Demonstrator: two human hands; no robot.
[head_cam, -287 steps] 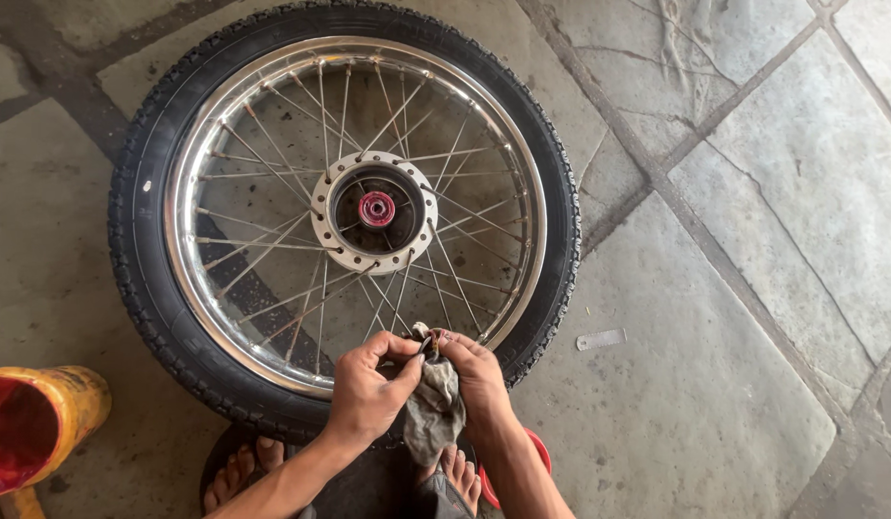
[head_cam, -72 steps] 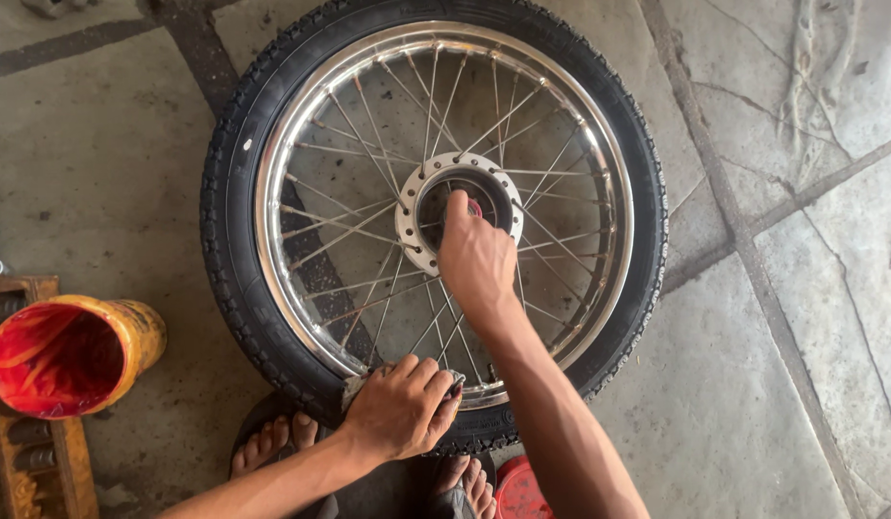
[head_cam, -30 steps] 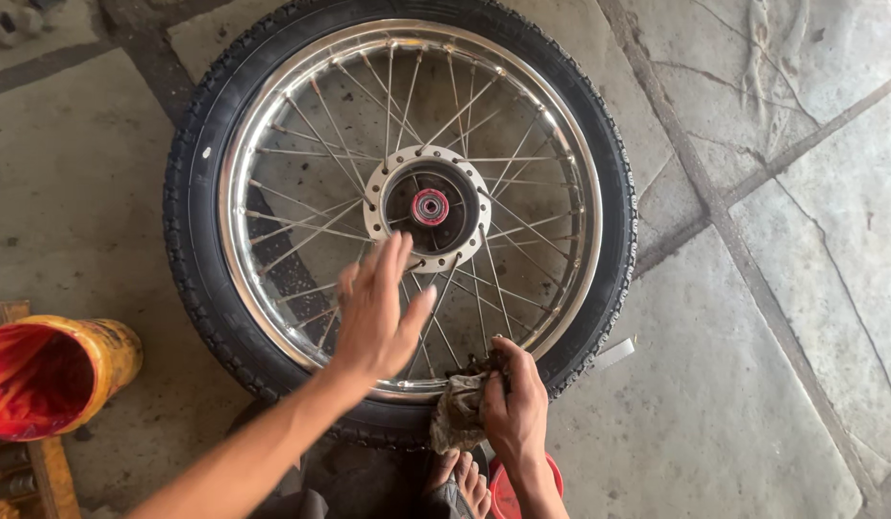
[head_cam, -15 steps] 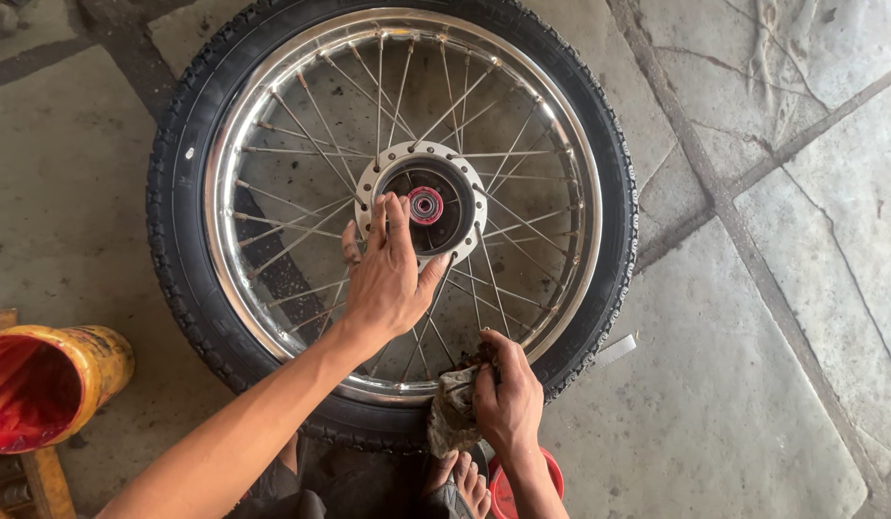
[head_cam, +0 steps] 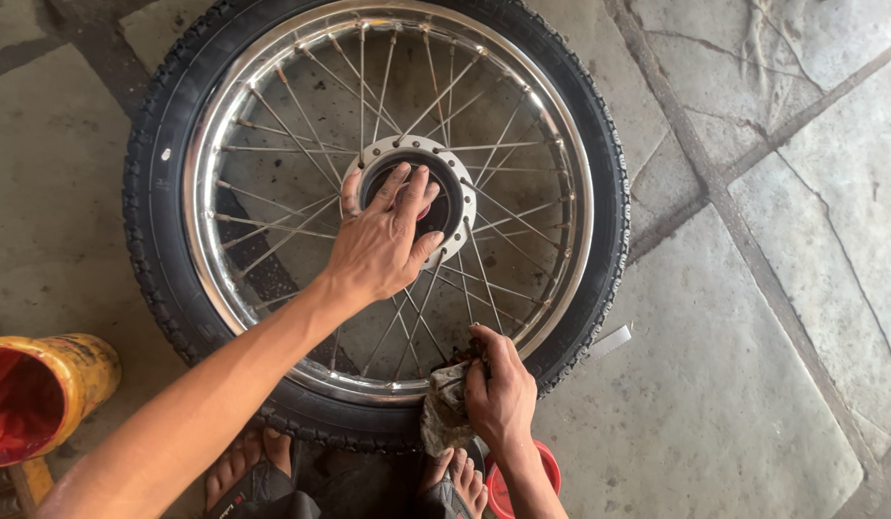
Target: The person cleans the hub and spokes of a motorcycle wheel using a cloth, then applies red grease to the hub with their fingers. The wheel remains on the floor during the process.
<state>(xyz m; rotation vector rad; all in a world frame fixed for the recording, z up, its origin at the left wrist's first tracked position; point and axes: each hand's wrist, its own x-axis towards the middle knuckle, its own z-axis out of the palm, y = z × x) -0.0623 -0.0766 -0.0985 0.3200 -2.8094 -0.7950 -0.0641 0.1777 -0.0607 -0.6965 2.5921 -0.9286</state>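
Now L hand (head_cam: 378,245) flat, grip open on wheel hub (head_cam: 445,192); R hand (head_cam: 500,396) grip closed round dirty rag (head_cam: 443,415).

A spoked motorcycle wheel (head_cam: 378,216) lies flat on the stone floor (head_cam: 772,317). The left hand (head_cam: 383,245) rests on the hub (head_cam: 412,192), its fingers (head_cam: 407,187) spread over the center. The right hand (head_cam: 503,399) grips a dirty grey rag (head_cam: 445,418) at the near edge of the chrome rim (head_cam: 200,240). A yellow bucket (head_cam: 42,389) with a red inside stands to the left, apart from the tyre. Bare feet in sandals (head_cam: 263,476) are at the bottom.
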